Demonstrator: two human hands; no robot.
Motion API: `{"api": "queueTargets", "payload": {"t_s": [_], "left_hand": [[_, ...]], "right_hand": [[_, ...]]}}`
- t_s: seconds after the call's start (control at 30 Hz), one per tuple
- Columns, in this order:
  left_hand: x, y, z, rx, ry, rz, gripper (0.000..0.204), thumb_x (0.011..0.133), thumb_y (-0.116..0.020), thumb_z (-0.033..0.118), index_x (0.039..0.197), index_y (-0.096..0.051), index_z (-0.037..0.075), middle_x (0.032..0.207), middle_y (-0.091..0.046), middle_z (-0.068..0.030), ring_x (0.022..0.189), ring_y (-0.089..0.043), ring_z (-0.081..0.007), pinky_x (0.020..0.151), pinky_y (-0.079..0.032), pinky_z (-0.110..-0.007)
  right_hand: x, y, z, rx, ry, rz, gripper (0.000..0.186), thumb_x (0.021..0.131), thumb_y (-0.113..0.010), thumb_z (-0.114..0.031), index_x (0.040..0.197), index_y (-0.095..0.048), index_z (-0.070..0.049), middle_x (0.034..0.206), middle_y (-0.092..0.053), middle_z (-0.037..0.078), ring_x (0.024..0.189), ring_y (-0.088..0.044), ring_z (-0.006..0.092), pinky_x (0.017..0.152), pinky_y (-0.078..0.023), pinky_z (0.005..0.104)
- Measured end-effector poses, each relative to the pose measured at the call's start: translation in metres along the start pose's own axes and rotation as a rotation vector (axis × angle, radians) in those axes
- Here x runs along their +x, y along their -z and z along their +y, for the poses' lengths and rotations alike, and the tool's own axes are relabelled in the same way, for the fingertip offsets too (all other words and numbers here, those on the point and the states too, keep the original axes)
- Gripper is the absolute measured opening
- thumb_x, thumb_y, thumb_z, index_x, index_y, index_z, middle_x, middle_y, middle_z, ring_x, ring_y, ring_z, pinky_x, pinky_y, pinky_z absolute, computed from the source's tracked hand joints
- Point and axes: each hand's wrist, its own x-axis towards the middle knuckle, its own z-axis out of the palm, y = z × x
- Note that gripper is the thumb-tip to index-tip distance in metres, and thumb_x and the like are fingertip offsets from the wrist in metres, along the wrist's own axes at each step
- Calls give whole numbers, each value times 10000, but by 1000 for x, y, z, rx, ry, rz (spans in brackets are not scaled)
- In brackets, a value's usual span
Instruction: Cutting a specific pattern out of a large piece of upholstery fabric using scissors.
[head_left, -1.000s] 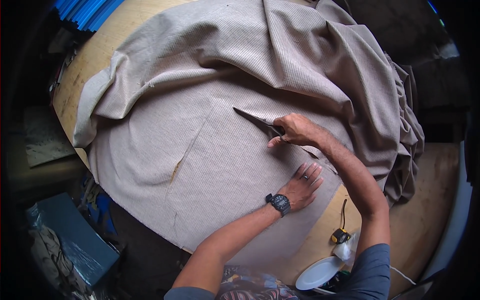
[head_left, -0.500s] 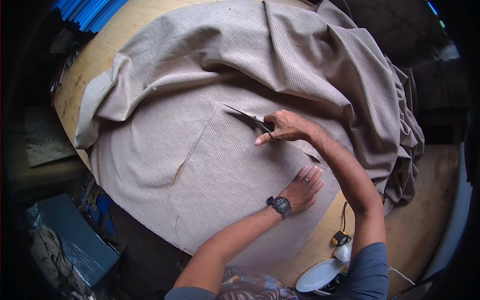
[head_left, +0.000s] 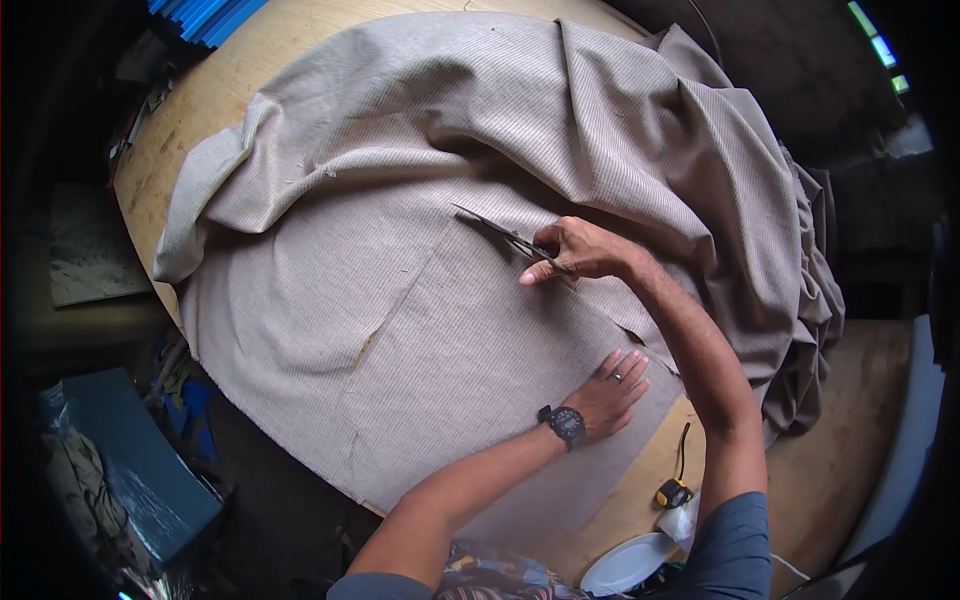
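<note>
Cloth point(head_left: 480, 320): beige, finely ribbed, spread over the pale wooden table point(head_left: 830, 400). It lies fairly flat under and between the hands, and is bunched in deep folds along the far side and at the right. A slit point(head_left: 365, 350) at left of centre shows a yellowish strip; a thin line runs from it obliquely up toward the scissors' tip. A second, dark gap point(head_left: 635, 337) shows beside the right forearm point(head_left: 700, 360).

Scissors point(head_left: 492, 228): dark, held over the cloth just short of the far folds, blades pointing up and left. Whether the tip touches the cloth cannot be determined.

Right hand point(head_left: 585, 250): fingers curled around the scissors' handles, thumb extended forward along the near side. The handle loops are largely covered, so the exact finger placement cannot be told.

Left hand point(head_left: 600, 408): laid palm down on the cloth, below the right hand; fingers straight and slightly spread, pinching nothing. One finger bears a ring point(head_left: 618, 377); the wrist bears a black watch point(head_left: 566, 427).

Surroundings: on the table near the right sleeve, a yellow-and-black tape measure point(head_left: 674, 493), clear plastic point(head_left: 680, 523) and a white plate point(head_left: 628, 565). At lower left, off the table, a grey-blue panel point(head_left: 135, 465) with shiny film.
</note>
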Motion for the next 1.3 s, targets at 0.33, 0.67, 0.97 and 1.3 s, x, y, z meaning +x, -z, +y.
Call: {"api": "queueTargets", "payload": {"t_s": [0.33,0.67,0.97,1.3], "left_hand": [[-1,-5,-1,-3,12,-8,566,906,-586,406,1366,-524,81,1531,-334,-182,1457,-231,-337,1202,-103,-527],[-2,-6,-1,-20,7,9,565,895,-601,401,1351,-534,74,1523,-340,-197,1450,-239,-349,1197,-111,-538],[-3,-5,-1,-24,0,34,564,878,-620,385,1339,-549,67,1521,-354,-204,1444,-265,-357,1194,-143,-545],[-4,-4,0,-22,-3,46,573,876,-628,388,1350,-549,76,1523,-365,-193,1445,-277,-346,1194,-146,-544]], "right_hand": [[6,6,-10,36,5,-7,675,623,-806,-693,752,-665,-46,570,-482,-31,563,-500,95,503,-379,305],[4,10,-15,92,-6,-36,555,689,-822,-586,733,-653,-59,550,-506,-36,511,-508,65,459,-375,260],[6,7,-31,65,-45,-15,669,636,-815,-677,724,-643,-37,565,-516,-21,532,-543,99,481,-422,286],[7,12,-36,-636,117,210,763,616,-768,-719,862,-659,-5,621,-609,65,648,-673,232,626,-567,381]]}}
